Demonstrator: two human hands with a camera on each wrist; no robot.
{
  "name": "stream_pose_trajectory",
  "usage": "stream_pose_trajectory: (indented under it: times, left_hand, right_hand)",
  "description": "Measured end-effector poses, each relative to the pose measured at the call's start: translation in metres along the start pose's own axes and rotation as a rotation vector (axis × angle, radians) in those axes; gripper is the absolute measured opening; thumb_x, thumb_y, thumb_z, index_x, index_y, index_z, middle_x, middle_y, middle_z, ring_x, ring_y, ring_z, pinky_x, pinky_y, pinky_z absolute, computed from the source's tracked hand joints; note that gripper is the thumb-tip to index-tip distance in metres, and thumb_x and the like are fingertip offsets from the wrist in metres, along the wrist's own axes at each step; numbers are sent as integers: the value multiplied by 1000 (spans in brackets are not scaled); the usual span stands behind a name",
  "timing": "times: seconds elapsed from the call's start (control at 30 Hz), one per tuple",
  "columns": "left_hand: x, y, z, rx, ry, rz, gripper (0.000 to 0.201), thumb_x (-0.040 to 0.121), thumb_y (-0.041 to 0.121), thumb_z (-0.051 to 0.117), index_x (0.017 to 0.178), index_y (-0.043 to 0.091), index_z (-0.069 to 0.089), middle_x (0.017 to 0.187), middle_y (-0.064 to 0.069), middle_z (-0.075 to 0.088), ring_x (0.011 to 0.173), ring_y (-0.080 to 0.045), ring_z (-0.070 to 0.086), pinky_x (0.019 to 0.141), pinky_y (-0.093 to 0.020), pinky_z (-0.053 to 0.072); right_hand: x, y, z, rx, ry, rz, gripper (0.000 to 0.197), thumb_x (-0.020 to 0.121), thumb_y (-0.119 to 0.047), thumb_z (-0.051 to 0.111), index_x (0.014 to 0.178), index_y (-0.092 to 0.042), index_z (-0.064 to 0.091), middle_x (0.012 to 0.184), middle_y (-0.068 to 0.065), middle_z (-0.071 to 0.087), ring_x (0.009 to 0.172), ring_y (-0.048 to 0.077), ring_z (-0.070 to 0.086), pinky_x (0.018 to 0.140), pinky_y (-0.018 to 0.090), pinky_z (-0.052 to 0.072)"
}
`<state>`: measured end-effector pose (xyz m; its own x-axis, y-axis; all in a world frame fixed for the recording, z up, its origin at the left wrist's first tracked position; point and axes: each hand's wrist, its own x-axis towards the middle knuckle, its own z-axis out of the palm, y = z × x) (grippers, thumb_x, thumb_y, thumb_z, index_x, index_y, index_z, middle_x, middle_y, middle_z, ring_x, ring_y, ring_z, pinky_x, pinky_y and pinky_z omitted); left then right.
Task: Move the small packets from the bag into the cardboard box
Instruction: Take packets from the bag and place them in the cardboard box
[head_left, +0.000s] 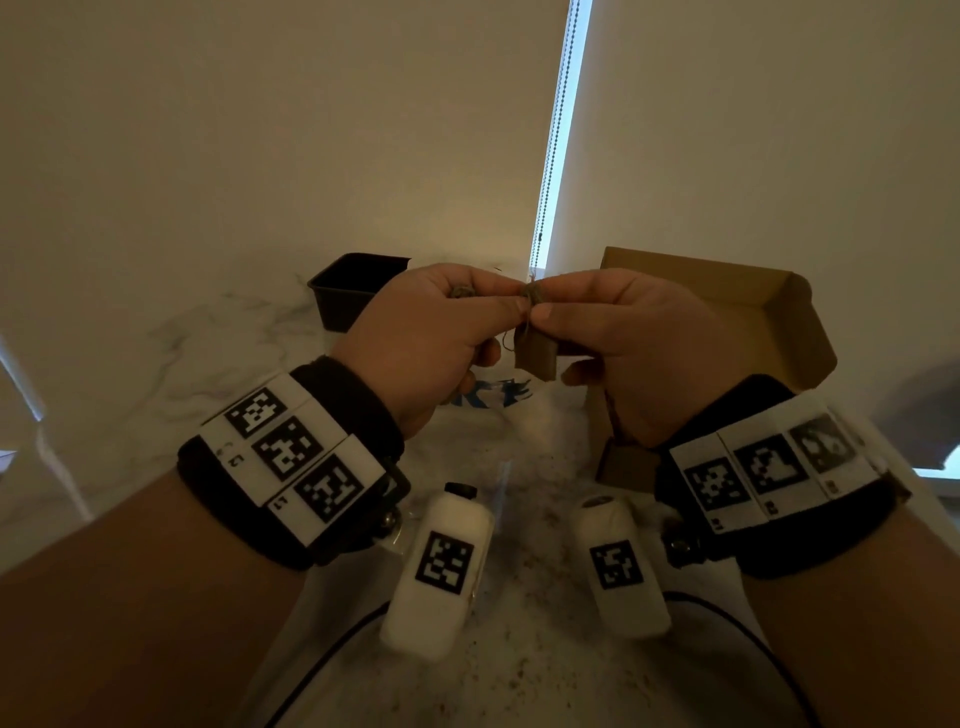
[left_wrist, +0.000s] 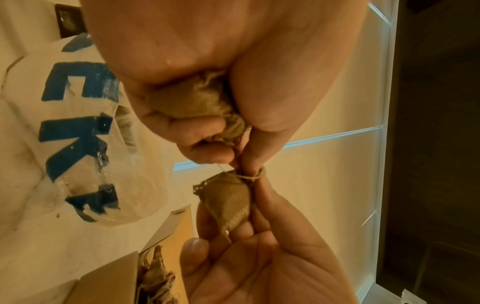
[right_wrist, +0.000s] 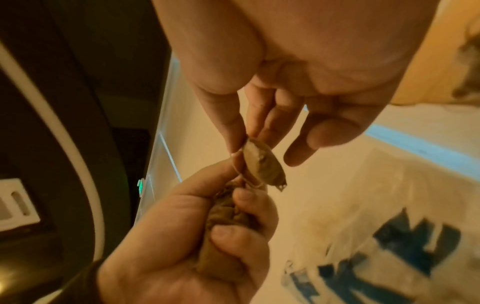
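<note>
- White marble-look counter (head_left: 218, 353) under us, pale wall behind, bright window slit at 12 o'clock.
- Both our hands are raised over the counter, meeting at frame centre in the head view.
- Our left hand (head_left: 431, 332) is fisted around a bunch of small brown packets (left_wrist: 192, 100); fingers curled tight on them.
- Our right hand (head_left: 628, 338) pinches one packet (left_wrist: 228, 201) between thumb and forefinger; the other fingers are loosely spread.
- A thin string (left_wrist: 246, 176) runs from that packet across to the left-hand fingertips; we cannot tell whether it is knotted.
- White plastic bag (head_left: 498, 415) with blue lettering lies on the counter just below the hands, at 6 o'clock from them.
- Cardboard box (head_left: 727, 312) sits at 3 o'clock from the hands, lid up; the left wrist view shows brown packets already inside.
- Black tub (head_left: 348, 291) at 10 o'clock from the hands, near the wall.
</note>
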<state>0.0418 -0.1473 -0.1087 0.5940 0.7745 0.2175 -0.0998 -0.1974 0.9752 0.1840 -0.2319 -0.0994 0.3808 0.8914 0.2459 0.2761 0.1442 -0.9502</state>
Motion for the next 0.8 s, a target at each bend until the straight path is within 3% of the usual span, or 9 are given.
stream_pose_trajectory:
  times: [0.1,0.2,0.27,0.33,0.4,0.5,0.63,0.73,0.8]
  left_hand:
    - [-1,-2,2,-25,-23,-28,16,94,19,66,107,14,73,77,-2,68,56,-7,55,40,-19,38]
    - [-1,-2,6,-107,-66,-80,20,94,24,67,113,19,72,91,-4,69,60,-9,55,40,-19,37]
    - [-2,-1,8,-136,-42,-115,18,94,28,68,111,23,70,93,1,68,61,-8,55,39,-19,36]
    - [-1,-4,9,-142,-7,-143,9,94,32,67,100,25,69,91,4,65,60,-7,55,39,-19,36]
    - [1,-6,9,-141,15,-160,9,95,34,65,94,25,67,90,4,63,58,-7,54,38,-19,35]
    - [5,-9,7,-150,33,-185,18,97,35,63,104,19,67,92,2,63,57,-7,54,37,-19,33]
    - [5,-10,7,-155,32,-198,26,96,37,63,111,16,67,91,3,63,57,-7,54,38,-19,32]
    - [5,-11,6,-153,36,-205,27,96,38,63,111,17,67,93,2,64,58,-7,54,39,-20,33]
    - [5,-11,5,-150,44,-212,27,96,39,63,109,16,67,95,0,64,59,-8,54,38,-20,34]
  right_hand:
    - [-1,-4,-6,-114,2,-39,11,87,-11,67,87,-22,71,86,6,74,74,15,68,52,18,46]
    - [-5,-8,-13,-81,24,2,10,88,-10,65,91,-17,72,88,8,75,81,24,71,71,34,53]
    - [-9,-14,-23,86,92,19,12,88,-3,62,92,-10,71,85,11,75,79,24,71,76,38,56]
    - [-12,-21,-40,145,168,21,13,90,-2,59,97,-7,69,83,10,74,72,20,71,57,29,55]
    - [-15,-24,-59,54,234,42,15,91,-4,59,103,-7,68,84,9,74,68,16,69,47,23,48]
    - [-17,-16,-84,-200,292,123,12,88,-8,65,98,-11,70,87,10,75,69,18,68,54,29,49]
    - [-18,-11,-98,-545,252,240,7,88,-15,68,89,-21,72,76,-1,75,55,8,64,53,26,51]
    - [-13,-15,-101,-676,224,310,6,89,-18,68,89,-22,73,77,0,74,57,13,62,57,29,55]
    - [-11,-18,-100,-752,164,384,6,89,-17,69,93,-20,72,78,1,72,54,12,61,51,26,51]
